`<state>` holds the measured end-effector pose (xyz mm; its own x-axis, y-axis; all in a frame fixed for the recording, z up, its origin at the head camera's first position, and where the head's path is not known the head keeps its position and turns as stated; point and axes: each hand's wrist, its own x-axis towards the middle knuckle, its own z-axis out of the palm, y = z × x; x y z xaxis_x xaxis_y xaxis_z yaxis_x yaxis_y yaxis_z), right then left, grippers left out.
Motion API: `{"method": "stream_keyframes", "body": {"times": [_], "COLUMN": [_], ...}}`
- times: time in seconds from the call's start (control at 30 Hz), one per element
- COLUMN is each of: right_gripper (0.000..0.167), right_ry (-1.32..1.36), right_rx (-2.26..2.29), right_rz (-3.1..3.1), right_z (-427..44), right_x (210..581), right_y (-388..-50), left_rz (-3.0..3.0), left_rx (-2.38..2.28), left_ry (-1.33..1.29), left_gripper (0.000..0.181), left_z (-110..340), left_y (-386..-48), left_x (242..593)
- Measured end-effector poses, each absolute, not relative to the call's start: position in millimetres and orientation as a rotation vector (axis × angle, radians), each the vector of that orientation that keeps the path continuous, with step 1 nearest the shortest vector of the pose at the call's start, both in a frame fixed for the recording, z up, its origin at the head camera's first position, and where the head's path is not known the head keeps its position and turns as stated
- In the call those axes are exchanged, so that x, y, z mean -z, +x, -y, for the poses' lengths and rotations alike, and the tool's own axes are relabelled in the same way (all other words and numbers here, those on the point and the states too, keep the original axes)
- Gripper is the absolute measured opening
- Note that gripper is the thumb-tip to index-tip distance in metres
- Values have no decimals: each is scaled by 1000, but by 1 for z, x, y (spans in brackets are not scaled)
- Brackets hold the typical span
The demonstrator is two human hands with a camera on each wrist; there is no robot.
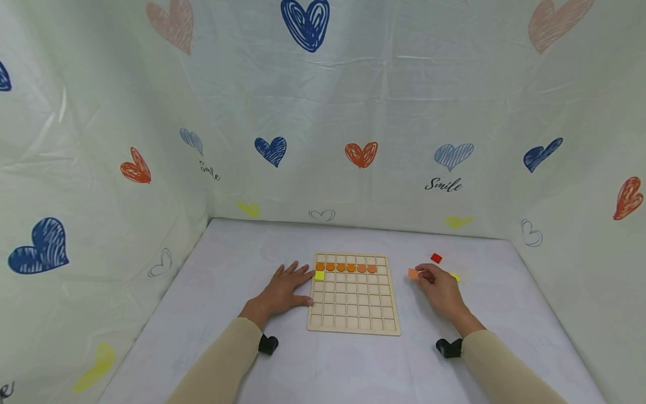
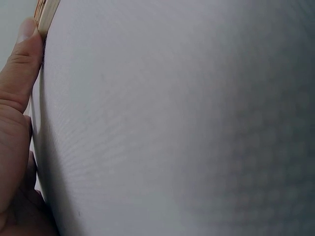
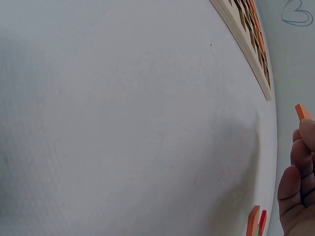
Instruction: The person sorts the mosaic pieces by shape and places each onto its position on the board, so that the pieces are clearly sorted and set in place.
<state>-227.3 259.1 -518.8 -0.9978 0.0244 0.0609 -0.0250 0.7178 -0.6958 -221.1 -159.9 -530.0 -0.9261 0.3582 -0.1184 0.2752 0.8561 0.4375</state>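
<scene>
A wooden grid board [image 1: 354, 331] lies mid-table, several orange discs [image 1: 340, 267] filling its second row and a yellow square [image 1: 319, 275] just below the leftmost disc. My left hand [image 1: 280, 292] rests flat with fingers spread, thumb and fingertips touching the board's left edge; in the left wrist view the thumb [image 2: 22, 64] meets that edge. Right of the board, my right hand [image 1: 443, 293] pinches an orange square [image 1: 413, 274] between thumb and fingers. The right wrist view shows this orange piece [image 3: 301, 112] at the fingertips, raised off the table.
A red square [image 1: 436, 258] lies beyond my right hand, and a yellow piece [image 1: 456, 277] is partly hidden behind it. An orange piece [image 3: 253, 221] and a red piece [image 3: 262, 222] stand out low in the right wrist view. A heart-patterned curtain [image 1: 404, 101] surrounds the table.
</scene>
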Motion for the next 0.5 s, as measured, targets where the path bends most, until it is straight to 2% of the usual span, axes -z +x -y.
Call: {"method": "stream_keyframes", "body": {"times": [0.5], "right_gripper": [28], "right_ry": [54], "right_rx": [-1208], "right_rz": [2842], "right_z": [-240], "right_x": [517], "right_y": [-232], "left_rz": [-2835], "left_rx": [-622], "left_ry": [492], "left_gripper": [85], "left_z": [160], "left_y": [-221], "left_x": [530]}}
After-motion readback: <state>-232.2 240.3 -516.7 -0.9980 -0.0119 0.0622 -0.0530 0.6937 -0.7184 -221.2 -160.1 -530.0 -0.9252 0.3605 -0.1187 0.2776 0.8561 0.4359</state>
